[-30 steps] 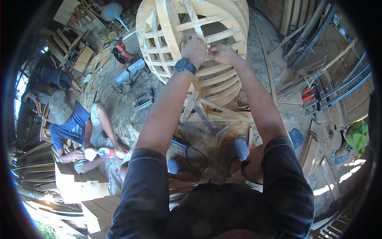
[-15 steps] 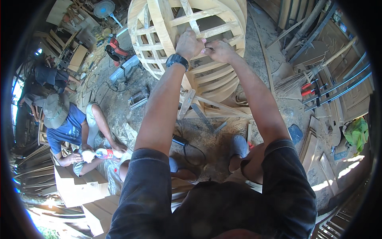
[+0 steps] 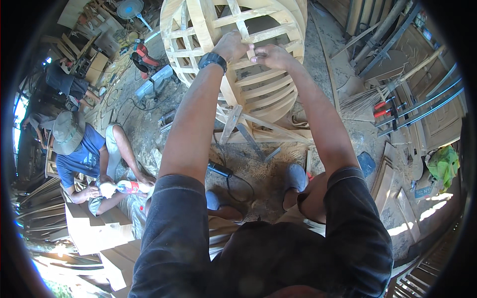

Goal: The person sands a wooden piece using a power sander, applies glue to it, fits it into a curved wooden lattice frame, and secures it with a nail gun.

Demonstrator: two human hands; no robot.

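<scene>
A large rounded lattice frame of pale wood (image 3: 263,78) stands in front of me, its curved ribs crossed by slats. Both my hands are at its upper middle, close together. My left hand (image 3: 231,47), with a dark watch at its wrist, is closed around the lower part of a narrow upright wooden slat (image 3: 251,51). From the other side, my right hand (image 3: 273,56) pinches the same slat with bent thumb and fingers. The fingertips nearly meet, and whether anything small lies between them is hidden.
Between my feet and the frame lies a dark corded power tool (image 3: 220,169). A person in a blue shirt (image 3: 82,154) sits at left, holding a bottle (image 3: 128,186). A red saw (image 3: 144,58) stands far left; red-handled clamps (image 3: 381,110) and metal bars are at right.
My hands have shifted slightly left and up against the frame, and the right fingers have drawn a little apart from the left. The seated person still holds the bottle.
</scene>
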